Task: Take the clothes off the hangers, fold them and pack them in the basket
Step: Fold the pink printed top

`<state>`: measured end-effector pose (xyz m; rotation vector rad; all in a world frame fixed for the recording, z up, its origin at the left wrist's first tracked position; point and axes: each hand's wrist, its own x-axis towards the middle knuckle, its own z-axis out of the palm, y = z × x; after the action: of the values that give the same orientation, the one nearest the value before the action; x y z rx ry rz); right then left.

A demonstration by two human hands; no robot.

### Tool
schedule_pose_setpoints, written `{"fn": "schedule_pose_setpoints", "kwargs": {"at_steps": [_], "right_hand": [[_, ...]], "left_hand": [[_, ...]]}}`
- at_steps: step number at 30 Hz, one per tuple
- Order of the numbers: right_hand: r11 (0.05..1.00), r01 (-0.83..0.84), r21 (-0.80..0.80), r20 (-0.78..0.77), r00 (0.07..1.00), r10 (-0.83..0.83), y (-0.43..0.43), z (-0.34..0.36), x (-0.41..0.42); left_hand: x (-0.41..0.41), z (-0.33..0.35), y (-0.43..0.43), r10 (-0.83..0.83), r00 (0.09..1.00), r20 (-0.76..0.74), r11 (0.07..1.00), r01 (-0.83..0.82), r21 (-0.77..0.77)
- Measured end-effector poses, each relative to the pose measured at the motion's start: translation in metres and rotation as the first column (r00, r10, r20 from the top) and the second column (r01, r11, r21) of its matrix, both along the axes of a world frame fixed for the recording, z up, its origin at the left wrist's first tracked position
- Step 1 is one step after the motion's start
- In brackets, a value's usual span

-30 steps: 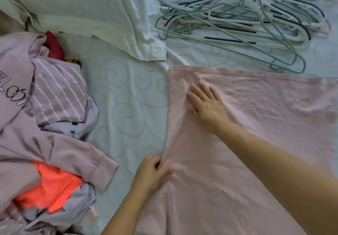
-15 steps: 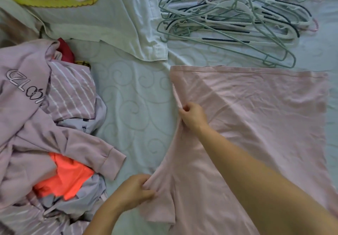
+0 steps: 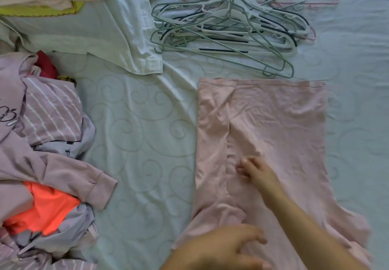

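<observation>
On the bed's left edge: a heap of clothes (image 3: pixel 42 143), lilac, striped and orange pieces tangled together.
Far left corner: a white shirt (image 3: pixel 117 27) lies spread, with a yellow-edged cloth (image 3: pixel 42 12) beyond it.
Bed (image 3: pixel 136 143): pale sheet with a swirl pattern.
Far edge, middle: a pile of hangers (image 3: pixel 231 27), bare, just beyond the pink garment.
Pink garment (image 3: pixel 273 126): flat on the bed right of centre, its left side folded inward.
Left hand (image 3: pixel 221 248): fingers spread, resting on the garment's near part.
Right hand (image 3: pixel 255 169): fingers loosely extended, touching the fold's edge.
</observation>
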<state>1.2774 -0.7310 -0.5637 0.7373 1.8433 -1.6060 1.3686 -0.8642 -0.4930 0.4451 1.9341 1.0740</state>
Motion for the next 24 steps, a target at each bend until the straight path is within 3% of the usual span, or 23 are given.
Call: {"fn": "schedule_pose_setpoints", "kwargs": {"at_steps": [2, 3, 4, 6, 8, 10, 11, 15, 17, 19, 21, 24], "right_hand": [[0.980, -0.175, 0.096, 0.013, 0.985, 0.175, 0.003, -0.001, 0.032], [0.967, -0.228, 0.112, 0.051, 0.973, 0.223, 0.004, 0.000, 0.048], [0.963, -0.245, 0.113, 0.089, 0.968, 0.235, 0.005, 0.002, 0.062], [0.955, -0.255, 0.154, 0.117, 0.964, 0.239, 0.008, 0.001, 0.087], [0.909, -0.345, 0.233, 0.144, 0.937, 0.318, 0.012, -0.003, 0.104], [0.920, -0.345, 0.186, 0.177, 0.933, 0.314, 0.015, -0.003, 0.110], [0.949, -0.285, 0.134, 0.159, 0.951, 0.263, 0.016, -0.003, 0.110], [0.998, -0.030, 0.062, 0.096, 0.995, 0.024, 0.017, -0.001, 0.105], [0.998, -0.047, 0.050, 0.109, 0.993, 0.041, 0.018, -0.002, 0.109], [0.974, -0.220, 0.054, 0.119, 0.970, 0.212, 0.017, -0.001, 0.114], [0.901, -0.413, 0.131, 0.123, 0.909, 0.399, 0.013, -0.001, 0.119], [0.928, -0.297, 0.223, 0.030, 0.954, 0.298, 0.011, 0.001, 0.130]], "left_hand": [[-0.029, 0.008, -0.011, 0.294, 0.943, 0.155, 0.941, -0.314, 0.128], [-0.038, 0.004, -0.017, 0.495, 0.843, 0.209, 0.850, -0.520, 0.084], [-0.042, -0.005, -0.027, 0.633, 0.752, 0.186, 0.759, -0.649, 0.040], [-0.028, -0.033, -0.053, 0.759, 0.650, -0.049, 0.638, -0.756, -0.145], [-0.004, -0.045, -0.072, 0.684, 0.712, -0.158, 0.647, -0.693, -0.320], [0.028, -0.055, -0.079, 0.613, 0.789, -0.033, 0.694, -0.558, -0.456], [0.042, -0.059, -0.079, 0.610, 0.790, 0.062, 0.716, -0.517, -0.469], [0.076, -0.065, -0.076, 0.671, 0.727, 0.145, 0.701, -0.558, -0.445], [0.086, -0.066, -0.075, 0.726, 0.678, 0.119, 0.655, -0.628, -0.421], [0.096, -0.063, -0.073, 0.732, 0.671, 0.116, 0.657, -0.651, -0.381], [0.102, -0.057, -0.068, 0.681, 0.722, 0.123, 0.700, -0.593, -0.399], [0.108, -0.052, -0.063, 0.438, 0.895, 0.089, 0.745, -0.305, -0.593]]}}
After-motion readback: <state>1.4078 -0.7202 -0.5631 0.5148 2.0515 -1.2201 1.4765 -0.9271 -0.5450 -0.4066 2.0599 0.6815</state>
